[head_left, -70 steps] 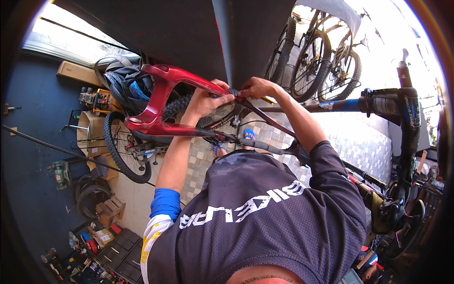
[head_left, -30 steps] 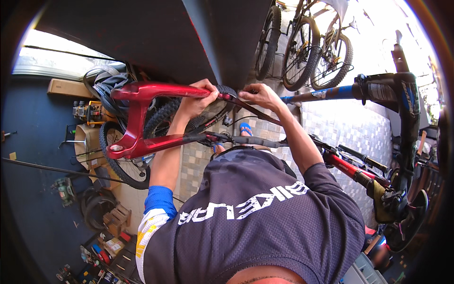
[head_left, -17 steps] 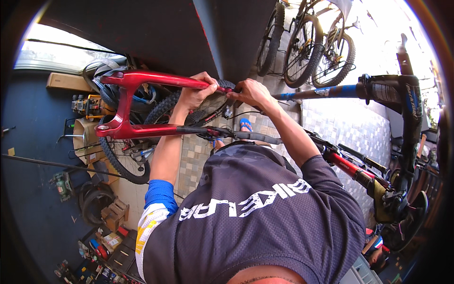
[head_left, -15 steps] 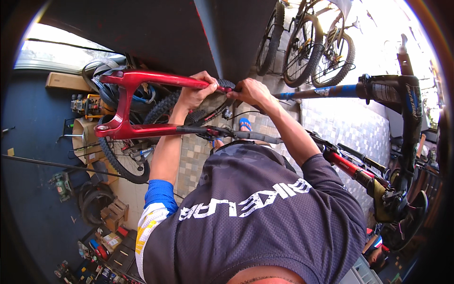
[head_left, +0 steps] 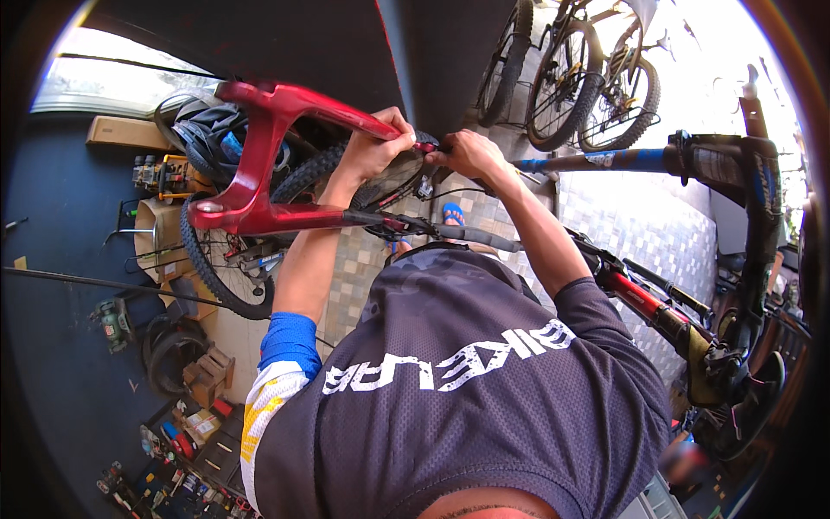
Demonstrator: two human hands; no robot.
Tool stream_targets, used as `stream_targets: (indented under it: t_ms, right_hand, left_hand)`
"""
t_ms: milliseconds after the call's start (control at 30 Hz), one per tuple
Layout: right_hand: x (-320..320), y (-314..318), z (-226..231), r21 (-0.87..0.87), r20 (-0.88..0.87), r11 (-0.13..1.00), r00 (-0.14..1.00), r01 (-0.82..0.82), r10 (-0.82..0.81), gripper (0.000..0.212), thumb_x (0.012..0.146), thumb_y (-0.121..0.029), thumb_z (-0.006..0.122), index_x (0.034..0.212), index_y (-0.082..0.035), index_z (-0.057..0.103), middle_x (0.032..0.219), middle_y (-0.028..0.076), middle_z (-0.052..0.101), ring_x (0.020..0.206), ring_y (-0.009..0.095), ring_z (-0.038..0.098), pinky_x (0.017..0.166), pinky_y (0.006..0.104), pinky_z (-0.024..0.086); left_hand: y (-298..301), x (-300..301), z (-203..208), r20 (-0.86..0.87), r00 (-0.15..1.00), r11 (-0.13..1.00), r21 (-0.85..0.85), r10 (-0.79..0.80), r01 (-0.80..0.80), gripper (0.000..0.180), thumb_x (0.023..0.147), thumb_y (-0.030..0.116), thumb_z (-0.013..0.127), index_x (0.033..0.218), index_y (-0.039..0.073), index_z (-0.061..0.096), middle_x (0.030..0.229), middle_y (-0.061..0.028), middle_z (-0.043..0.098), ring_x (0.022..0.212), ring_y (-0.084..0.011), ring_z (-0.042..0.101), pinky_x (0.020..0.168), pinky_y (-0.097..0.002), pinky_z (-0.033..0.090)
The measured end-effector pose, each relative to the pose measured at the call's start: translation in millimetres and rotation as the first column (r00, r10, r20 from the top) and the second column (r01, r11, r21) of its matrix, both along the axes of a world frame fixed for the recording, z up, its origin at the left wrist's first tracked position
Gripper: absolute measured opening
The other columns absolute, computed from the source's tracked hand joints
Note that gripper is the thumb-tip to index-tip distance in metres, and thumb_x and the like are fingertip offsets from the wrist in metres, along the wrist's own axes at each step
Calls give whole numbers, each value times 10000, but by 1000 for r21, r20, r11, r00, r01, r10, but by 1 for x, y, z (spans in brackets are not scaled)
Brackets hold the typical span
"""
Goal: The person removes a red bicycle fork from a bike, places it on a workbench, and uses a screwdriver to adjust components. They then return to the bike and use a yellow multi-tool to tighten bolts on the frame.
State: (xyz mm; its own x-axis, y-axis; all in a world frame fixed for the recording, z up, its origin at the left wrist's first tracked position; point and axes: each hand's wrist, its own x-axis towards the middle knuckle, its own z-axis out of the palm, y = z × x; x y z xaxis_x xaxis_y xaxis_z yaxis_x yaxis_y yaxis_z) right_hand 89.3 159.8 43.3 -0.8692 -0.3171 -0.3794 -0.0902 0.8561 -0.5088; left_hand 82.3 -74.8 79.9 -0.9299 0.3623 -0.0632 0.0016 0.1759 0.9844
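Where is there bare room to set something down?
Bare tiled floor shows between the right forearm, the blue tube higher in view and the red tube lower. Crowded: behind the red frame, where knobby tires bunch.

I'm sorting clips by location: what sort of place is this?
Probably a bike workshop: the left hand grips a red bicycle frame section, bicycles stand at upper right, and there are apparently loose tyres at left.

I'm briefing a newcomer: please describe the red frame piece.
Start at the dark blue wall, picture left. To its right, the left hand grips the red frame piece. Its glossy, forked shape stands out from the knobbly black tyres behind.
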Motion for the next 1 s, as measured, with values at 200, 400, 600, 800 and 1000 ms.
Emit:
stream_targets:
  t_ms: [200,400,600,800,1000]
  right_hand:
    - [-4,1,3,-7,32,1000,999,-16,17,634,877,-680,703,1078,-86,797,1024,183,766,1022,380,726,882,493,572]
    - [-5,3,1,-27,50,1000,999,-4,5,655,856,-695,714,1113,-100,803,1016,180,769,1024,370,730,886,485,567]
    - [0,0,0,-17,9,998,998,63,-63,682,823,-688,749,1120,-76,797,1006,208,767,1027,381,734,893,477,565]
    - [6,-3,16,-18,4,994,994,111,-111,698,886,-662,711,1110,-5,786,1026,235,769,993,358,752,887,449,566]
    - [30,-18,60,4,-100,972,967,236,-235,566,937,-540,700,1159,-26,785,1103,185,782,1025,322,749,940,404,558]
  left_hand:
    - [-24,4,34,-15,998,981,181,69,-65,136,918,3,709,820,43,624,860,-26,695,827,-86,613,808,-281,513]
    - [-58,27,73,11,987,944,289,162,-159,116,930,15,710,862,46,622,900,-57,713,682,-41,555,629,-220,447]
    - [-106,73,116,-68,970,821,548,234,-160,80,930,0,671,958,27,601,1001,-169,701,526,2,414,472,-178,316]
    - [-148,125,159,-364,868,834,544,338,-97,157,901,56,690,998,41,568,991,-208,665,638,-74,488,565,-220,421]
    - [-192,169,172,-501,776,848,523,383,-81,243,876,148,745,990,65,547,967,-201,656,739,-143,553,617,-255,479]
